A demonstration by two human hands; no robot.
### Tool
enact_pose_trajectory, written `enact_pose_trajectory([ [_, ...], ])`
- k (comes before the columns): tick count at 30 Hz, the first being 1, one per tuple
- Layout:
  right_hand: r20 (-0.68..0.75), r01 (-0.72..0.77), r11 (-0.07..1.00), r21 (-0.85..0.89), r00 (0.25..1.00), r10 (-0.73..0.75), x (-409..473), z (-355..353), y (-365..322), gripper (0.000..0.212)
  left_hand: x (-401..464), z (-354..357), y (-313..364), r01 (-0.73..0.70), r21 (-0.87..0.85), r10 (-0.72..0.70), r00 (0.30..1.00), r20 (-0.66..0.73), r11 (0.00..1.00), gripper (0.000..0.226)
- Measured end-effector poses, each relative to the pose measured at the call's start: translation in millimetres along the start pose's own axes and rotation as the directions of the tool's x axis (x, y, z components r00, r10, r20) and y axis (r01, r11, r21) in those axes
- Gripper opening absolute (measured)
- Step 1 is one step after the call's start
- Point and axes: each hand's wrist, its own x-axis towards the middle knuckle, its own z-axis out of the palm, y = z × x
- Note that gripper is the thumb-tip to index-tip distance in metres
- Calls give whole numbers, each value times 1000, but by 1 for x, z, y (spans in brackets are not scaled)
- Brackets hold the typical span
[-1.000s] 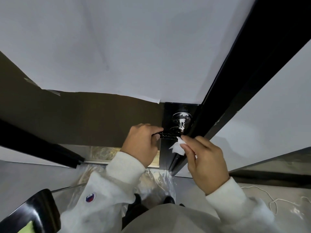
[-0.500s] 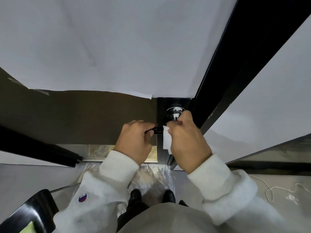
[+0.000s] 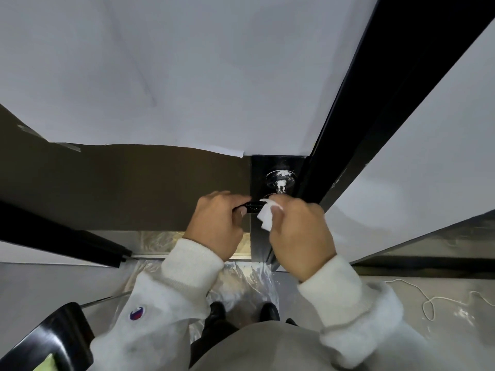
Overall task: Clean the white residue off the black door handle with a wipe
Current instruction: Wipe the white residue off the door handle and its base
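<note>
The black door handle (image 3: pixel 254 205) juts out horizontally from a black lock plate on the door edge; only a short stretch of it shows between my hands. My left hand (image 3: pixel 217 223) is closed around its free end. My right hand (image 3: pixel 300 231) pinches a small folded white wipe (image 3: pixel 265 215) against the handle near its base. Above sits the round handle rose (image 3: pixel 281 178), shiny with white smears on it.
The door (image 3: pixel 120 180) is brown below and covered with white paper above. A black door frame (image 3: pixel 375 103) rises at the right. Clear plastic sheeting (image 3: pixel 241 279) covers the floor by my shoes. A black chair (image 3: pixel 53 338) stands at bottom left, a white cord (image 3: pixel 428 303) at right.
My right hand has shifted from the rose down onto the handle with the wipe, which is now pressed against the bar. My left hand has kept its grip on the handle.
</note>
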Motion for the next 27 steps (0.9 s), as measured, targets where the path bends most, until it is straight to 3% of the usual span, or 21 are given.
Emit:
enact_pose_trajectory([
  [2,-112,-90,968,233,987,118,2,3,15,23,1,0,0,3,3,-3,1000,4,1000,31],
  [5,-66,-204,763,613,949,307,-5,7,20,26,1,0,1,10,3,-10,1000,11,1000,31],
  [7,-5,-236,628,742,934,357,-9,8,11,31,0,-2,4,24,-15,-24,1000,-7,1000,30],
  [11,50,-260,752,606,955,291,2,15,1,25,0,-2,3,-14,26,14,1000,3,1000,25],
  [15,218,-384,638,668,920,325,12,18,-1,24,-1,-2,2,-20,58,19,1000,10,998,21],
  [17,204,-364,649,668,928,311,8,14,7,23,-1,-1,2,-26,32,26,1000,5,999,26],
  [21,-101,-68,895,441,987,125,-10,11,26,23,-2,-2,3,-12,-19,12,1000,-8,1000,33],
  [24,-391,176,957,231,917,-74,-19,13,31,28,-1,-2,3,-10,-30,10,1000,-5,999,33],
  [27,-485,337,940,49,831,-272,-17,12,33,26,-1,-1,3,13,-28,-13,1000,-14,1000,31],
])
